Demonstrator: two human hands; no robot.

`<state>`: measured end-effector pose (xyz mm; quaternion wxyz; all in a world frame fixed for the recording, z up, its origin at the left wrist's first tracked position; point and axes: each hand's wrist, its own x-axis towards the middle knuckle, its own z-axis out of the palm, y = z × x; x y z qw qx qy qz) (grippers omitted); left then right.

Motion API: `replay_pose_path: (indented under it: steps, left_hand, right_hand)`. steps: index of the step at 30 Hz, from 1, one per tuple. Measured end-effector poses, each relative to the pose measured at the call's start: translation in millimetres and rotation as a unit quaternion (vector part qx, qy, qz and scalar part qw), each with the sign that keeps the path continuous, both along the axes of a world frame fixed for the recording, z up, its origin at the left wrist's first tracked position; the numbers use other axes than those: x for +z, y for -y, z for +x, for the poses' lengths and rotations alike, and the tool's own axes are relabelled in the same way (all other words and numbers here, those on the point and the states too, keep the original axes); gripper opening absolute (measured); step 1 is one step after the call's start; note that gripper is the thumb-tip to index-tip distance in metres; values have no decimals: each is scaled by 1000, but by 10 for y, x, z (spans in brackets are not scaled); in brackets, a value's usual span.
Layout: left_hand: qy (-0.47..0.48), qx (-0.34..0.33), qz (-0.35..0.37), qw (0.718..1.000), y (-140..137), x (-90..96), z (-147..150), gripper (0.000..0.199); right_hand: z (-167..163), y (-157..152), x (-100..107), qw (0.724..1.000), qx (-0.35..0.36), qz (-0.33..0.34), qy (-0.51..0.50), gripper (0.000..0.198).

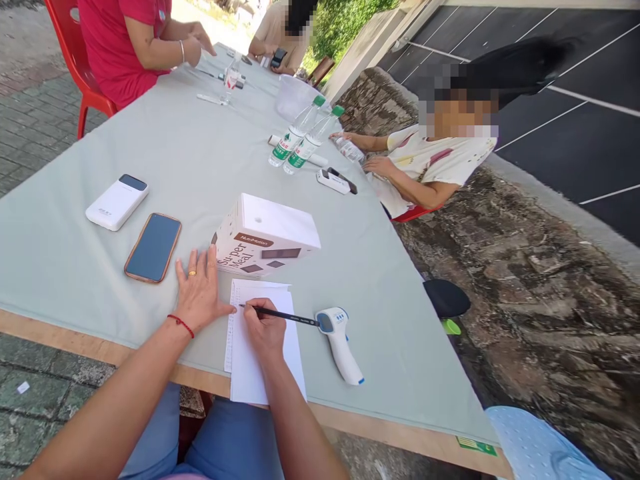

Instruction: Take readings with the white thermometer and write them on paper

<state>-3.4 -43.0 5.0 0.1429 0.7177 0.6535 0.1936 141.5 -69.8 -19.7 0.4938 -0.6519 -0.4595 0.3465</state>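
My right hand (266, 330) is closed round a dark pencil (287, 315), its tip down on a white sheet of paper (267, 370). Rows of small marks run along the left edge of the paper. Spread flat on the grey tablecloth, my left hand (199, 290) has its thumb at the paper's left edge and its fingertips near a white "Super Meal" box (273, 233). A smartphone (153, 247) with a brown edge lies left of that hand. To the right of the paper rests a white and blue infrared thermometer (341, 343), close to the pencil's far end.
A white power bank (117, 202) lies beyond the phone. Two water bottles (303, 143) with green caps stand farther off, near a translucent basin (295, 97). Several people sit round the table (395, 320); one at the right has hands on a bottle (349, 148).
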Motion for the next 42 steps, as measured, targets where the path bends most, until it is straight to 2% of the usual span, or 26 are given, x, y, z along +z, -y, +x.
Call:
replay_pose_path:
  steps: [13,21,32,35,38,40,42]
  left_hand:
    - [1,0,-4,1000,-6,-6,0,135]
    - [0,-2,-6,1000,-2,-4,-1,135]
    - [8,-2,-3,1000,-5,0,-3,135]
    - [14,1,-3,1000,-14,1,-9,135]
    - [15,2,-2,1000,-24,3,-18,135]
    - [16,1,-4,1000,-28,3,-26,134]
    - [22,-1,-5,1000,-34,0,-41,133]
  right_hand:
    - [7,6,-11,1000,6,-1,2,12]
    - [3,4,39,999,-22,3,25,15]
    - [5,14,-38,999,-27,16,33,13]
    - [46,27,-16,992,-61,85,72,17]
    - [198,37,14,976,-56,133,162,29]
    - [356,54,18,965,-53,97,237,34]
    - [521,88,8,952,-55,27,298,36]
